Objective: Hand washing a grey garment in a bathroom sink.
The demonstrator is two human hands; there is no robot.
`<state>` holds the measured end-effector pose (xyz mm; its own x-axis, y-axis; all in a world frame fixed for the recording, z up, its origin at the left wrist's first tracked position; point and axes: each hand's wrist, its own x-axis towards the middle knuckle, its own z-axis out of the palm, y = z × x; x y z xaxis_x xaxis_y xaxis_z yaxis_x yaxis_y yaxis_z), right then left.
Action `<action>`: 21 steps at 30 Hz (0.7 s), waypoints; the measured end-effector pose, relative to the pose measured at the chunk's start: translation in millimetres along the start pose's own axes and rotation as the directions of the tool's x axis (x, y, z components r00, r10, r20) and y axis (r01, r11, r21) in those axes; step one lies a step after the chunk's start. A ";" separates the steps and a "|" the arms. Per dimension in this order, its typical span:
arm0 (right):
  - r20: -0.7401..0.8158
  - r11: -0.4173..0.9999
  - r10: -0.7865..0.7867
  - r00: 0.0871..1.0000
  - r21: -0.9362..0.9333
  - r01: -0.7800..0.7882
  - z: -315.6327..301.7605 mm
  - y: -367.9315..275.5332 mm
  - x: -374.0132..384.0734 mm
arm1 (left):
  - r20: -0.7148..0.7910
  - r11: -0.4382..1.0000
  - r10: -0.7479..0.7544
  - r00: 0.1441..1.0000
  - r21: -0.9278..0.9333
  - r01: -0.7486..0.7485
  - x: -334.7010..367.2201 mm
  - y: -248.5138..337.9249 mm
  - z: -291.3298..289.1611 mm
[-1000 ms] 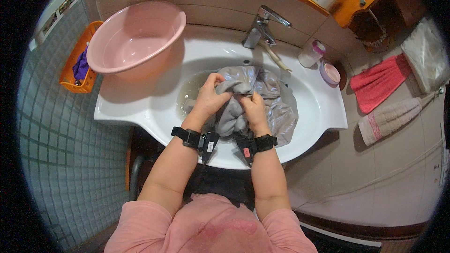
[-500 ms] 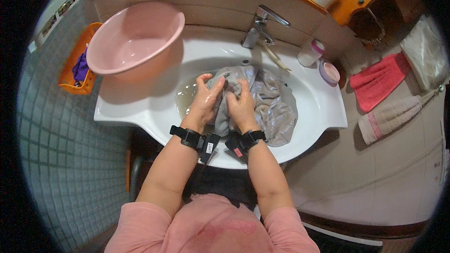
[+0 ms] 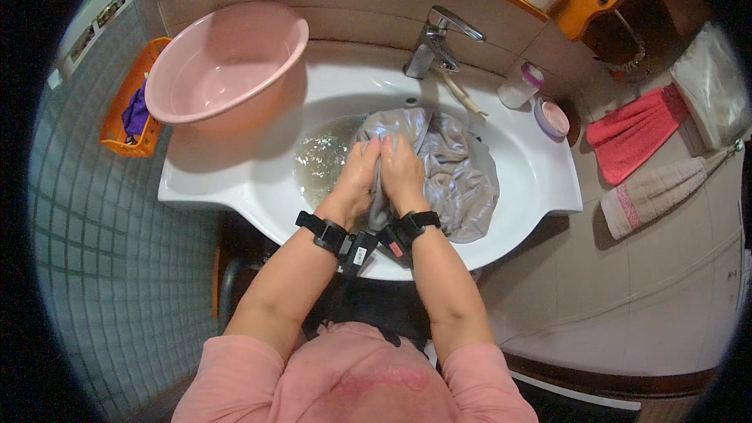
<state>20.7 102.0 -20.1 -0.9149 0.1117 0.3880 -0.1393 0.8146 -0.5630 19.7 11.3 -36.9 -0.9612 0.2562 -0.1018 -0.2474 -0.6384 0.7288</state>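
Note:
A wet grey cloth (image 3: 458,180), shiny and crumpled, lies in the white sink (image 3: 521,188) and fills its middle and right side. Cloudy water (image 3: 321,158) shows at the left of the basin. My left hand (image 3: 356,180) and my right hand (image 3: 402,176) are pressed close together at the cloth's left part. Both are closed, with a fold of the cloth squeezed between them. The fingertips meet at the far end of the grip, and the palms are hidden. Each wrist carries a black strap with a small black box.
A pink basin (image 3: 227,98) stands on the counter's left, beside an orange basket (image 3: 117,141) with purple cloth. Behind the sink rises a chrome faucet (image 3: 423,55). A lidded jar (image 3: 519,86) and a round tub (image 3: 552,119) sit at right, near a hanging red towel (image 3: 634,135).
My hands have come together and closed; earlier they were apart with fingers spread over the cloth. The water at the left is more rippled now.

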 end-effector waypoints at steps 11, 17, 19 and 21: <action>0.057 0.991 -0.060 0.997 -0.120 0.067 -15.5 0.9 1.6 | -0.040 0.997 -0.070 0.997 -0.047 0.068 -2.5 10.2 7.3; 0.004 0.972 0.233 0.972 -0.038 -0.233 -28.5 5.2 10.1 | 0.020 0.997 -0.078 0.997 -0.022 0.079 -8.0 31.8 -6.7; -0.163 0.988 -0.151 0.975 0.000 0.153 -37.2 12.2 7.0 | -0.041 0.995 -0.001 0.999 0.098 0.005 -9.3 34.2 -1.6; -0.015 0.965 -0.256 0.967 0.054 0.256 -41.6 4.0 -1.9 | -0.084 0.989 0.082 0.993 0.126 -0.071 -14.6 40.2 10.3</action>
<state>37.6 128.7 7.3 -0.8431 -0.0918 0.5299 -0.3891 0.7843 -0.4832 25.1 -10.6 0.9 -0.9851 0.1412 -0.0987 -0.1615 -0.5580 0.8140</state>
